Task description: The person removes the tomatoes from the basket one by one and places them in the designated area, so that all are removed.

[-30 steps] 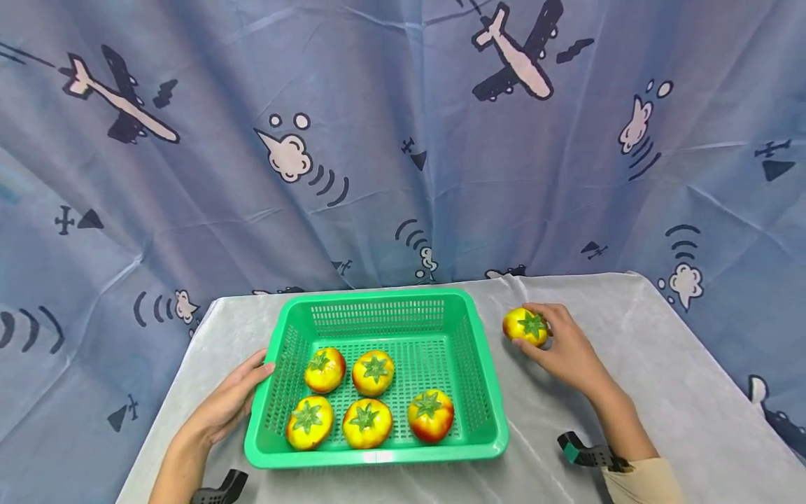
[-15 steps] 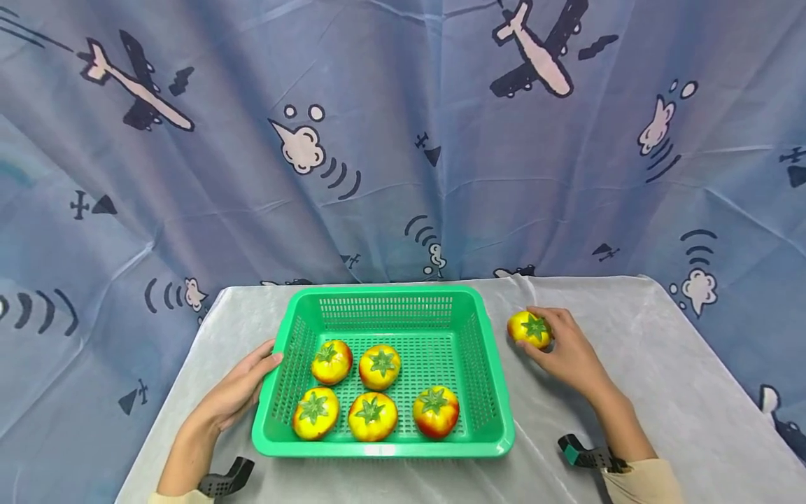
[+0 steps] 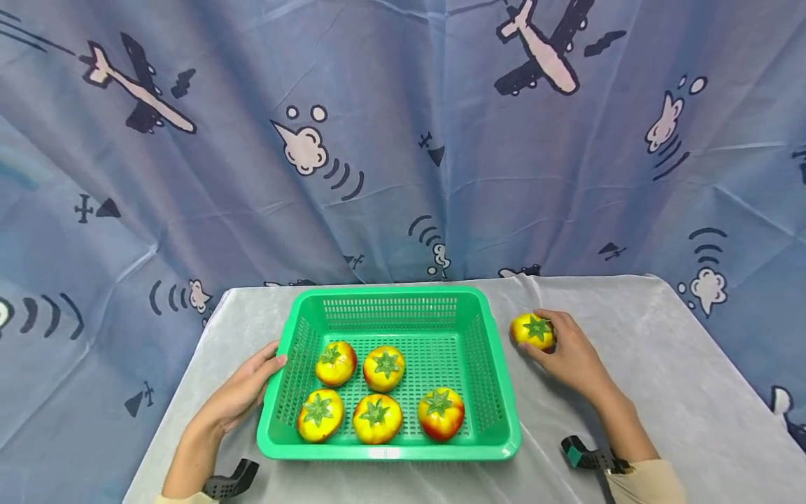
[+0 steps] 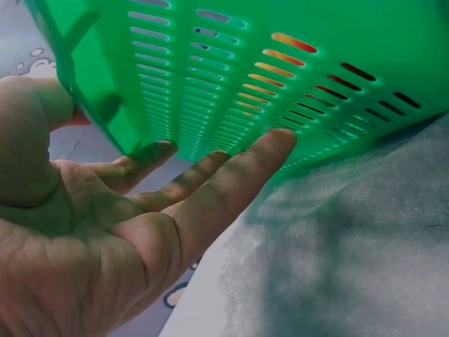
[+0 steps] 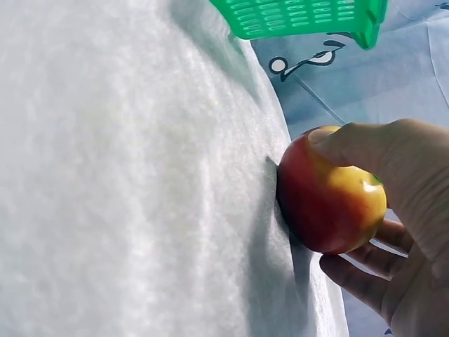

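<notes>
A green plastic basket (image 3: 327, 451) with slotted walls stands on the cloth-covered table. Several yellow-red persimmons, each with a green star-shaped calyx, sit inside it, one of them (image 3: 441, 414) at the front right. My left hand (image 3: 242, 388) holds the basket's left side, thumb at the rim and fingers stretched along the outer slotted wall (image 4: 210, 77). To the right of the basket, my right hand (image 3: 569, 353) grips another persimmon (image 3: 527, 329) between thumb and fingers. In the right wrist view this persimmon (image 5: 323, 196) is right at the cloth.
A pale grey cloth (image 3: 655, 364) covers the table. Behind it hangs a blue curtain (image 3: 378, 140) printed with airplanes and clouds. Dark wrist-worn devices sit on the left wrist (image 3: 229, 483) and the right wrist (image 3: 592, 458).
The head view has shifted slightly, so the whole scene sits a little further right. Both hands keep their hold, the left on the basket and the right on the persimmon.
</notes>
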The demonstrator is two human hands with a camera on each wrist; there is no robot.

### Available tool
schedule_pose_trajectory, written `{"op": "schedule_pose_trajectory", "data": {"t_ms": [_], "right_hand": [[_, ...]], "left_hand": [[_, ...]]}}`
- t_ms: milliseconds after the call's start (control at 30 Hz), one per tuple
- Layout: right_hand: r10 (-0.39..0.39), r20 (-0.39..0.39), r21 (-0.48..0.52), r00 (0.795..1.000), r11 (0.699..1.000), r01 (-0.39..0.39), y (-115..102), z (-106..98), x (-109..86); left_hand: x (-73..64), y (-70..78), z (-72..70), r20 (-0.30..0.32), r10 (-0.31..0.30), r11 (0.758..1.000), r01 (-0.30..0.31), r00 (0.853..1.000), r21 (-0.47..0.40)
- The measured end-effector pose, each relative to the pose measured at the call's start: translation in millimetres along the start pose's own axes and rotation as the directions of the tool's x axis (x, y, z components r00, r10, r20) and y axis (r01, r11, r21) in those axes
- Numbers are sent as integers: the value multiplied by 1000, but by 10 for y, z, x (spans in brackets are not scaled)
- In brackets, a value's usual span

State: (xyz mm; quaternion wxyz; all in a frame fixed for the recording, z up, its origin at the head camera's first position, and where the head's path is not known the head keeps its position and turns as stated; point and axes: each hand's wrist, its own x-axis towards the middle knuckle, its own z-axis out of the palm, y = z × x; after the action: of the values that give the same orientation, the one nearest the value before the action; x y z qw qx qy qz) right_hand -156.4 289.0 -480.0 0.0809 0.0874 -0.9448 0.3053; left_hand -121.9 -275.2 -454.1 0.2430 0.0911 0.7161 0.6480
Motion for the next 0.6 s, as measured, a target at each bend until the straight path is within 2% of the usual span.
{"op": "schedule_pose_trajectory", "data": {"t_ms": [133,300,600], "right_hand": [[-17,-17,3,1000,1000,17,21,8,-16],[-13,-18,4,1000,1000,13,57,-1,-18],[7,11,-2,1000,1000,-7,44,-82,-38]], "left_hand": [[16,-26,-5,-3,7,1000,-7,1000,8],[64,-12,-14,-16,-14,999,14,1000,32],[12,1,23,9,-8,1000,8,1000,26]]}}
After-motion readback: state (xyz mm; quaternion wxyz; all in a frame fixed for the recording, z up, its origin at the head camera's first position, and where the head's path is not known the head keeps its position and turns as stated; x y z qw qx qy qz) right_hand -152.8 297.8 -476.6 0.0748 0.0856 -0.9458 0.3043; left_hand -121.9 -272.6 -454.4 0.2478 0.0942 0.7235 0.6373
